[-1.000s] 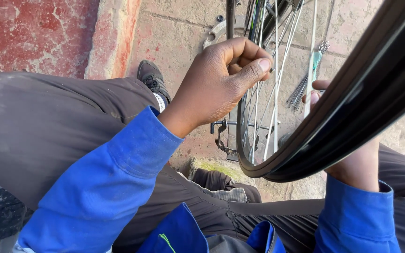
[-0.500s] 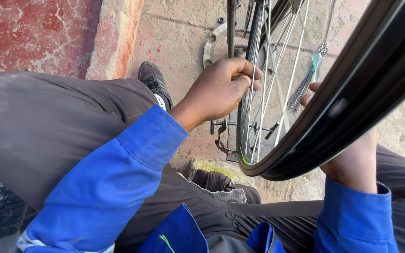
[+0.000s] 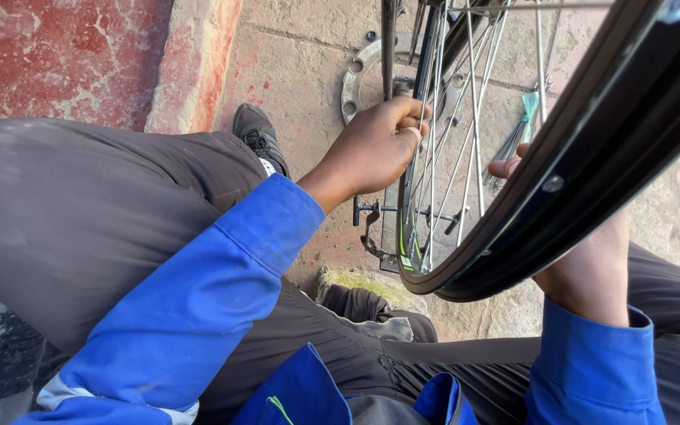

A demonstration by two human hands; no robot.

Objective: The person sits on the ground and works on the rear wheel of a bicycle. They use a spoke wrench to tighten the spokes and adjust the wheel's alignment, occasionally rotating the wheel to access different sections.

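A black bicycle wheel rim [image 3: 592, 165] with silver spokes [image 3: 466, 149] stands upright between my knees. My left hand [image 3: 375, 145] is closed, its fingers curled on the spokes close to the rim's near side. My right hand [image 3: 584, 267] sits behind the rim; only its wrist and a fingertip at the spokes show, so its grip is hidden. Both arms wear blue sleeves [image 3: 198, 299].
A round metal ring [image 3: 353, 79] and small bolts lie on the stone paving beyond the wheel. A bundle of loose spokes with a green tag [image 3: 525, 118] lies further right. A red painted kerb [image 3: 190, 63] runs on the left. My shoe [image 3: 255, 134] rests beside it.
My left hand has moved down and forward from the rim's top edge onto the spokes. The view has shifted slightly closer to the wheel.
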